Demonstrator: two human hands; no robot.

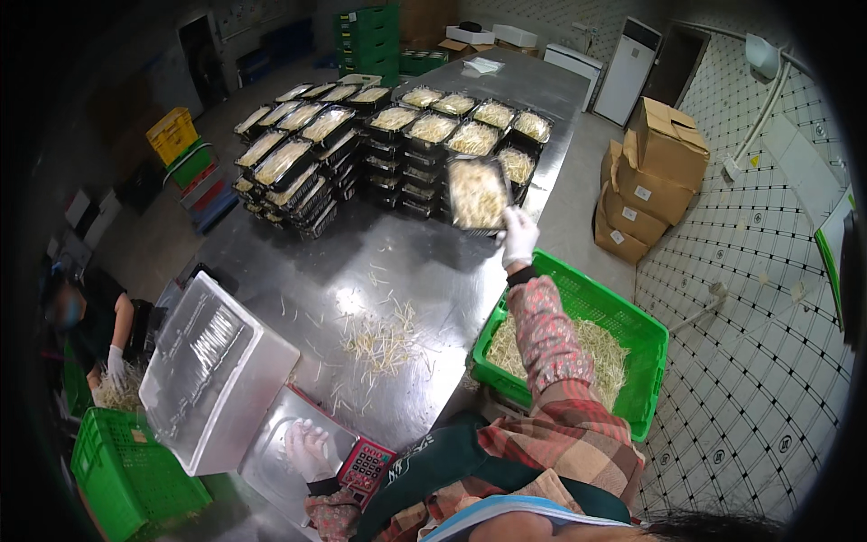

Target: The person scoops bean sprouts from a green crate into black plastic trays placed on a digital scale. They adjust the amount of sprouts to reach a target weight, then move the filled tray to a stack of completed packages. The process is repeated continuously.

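Note:
My right hand point(519, 237), in a white glove, grips the near right corner of a black plastic tray of bean sprouts point(478, 194), held at the front right of the stacked trays. Rows of similar black trays point(431, 127) filled with sprouts stand stacked on the steel table point(420, 254). My left hand point(309, 450), also gloved, rests over the metal plate of a digital scale point(271, 467) with its fingers apart, holding nothing visible. Loose bean sprouts point(383, 342) lie scattered in the table's middle. Under my right forearm is a green plastic crate point(576, 284) holding more sprouts.
A white foam box point(223, 379) stands left of the scale. Beyond it a co-worker point(101, 325) handles sprouts near another green crate point(129, 467). Cardboard boxes point(650, 183) are stacked by the tiled wall. Green crates point(369, 40) stand behind the table.

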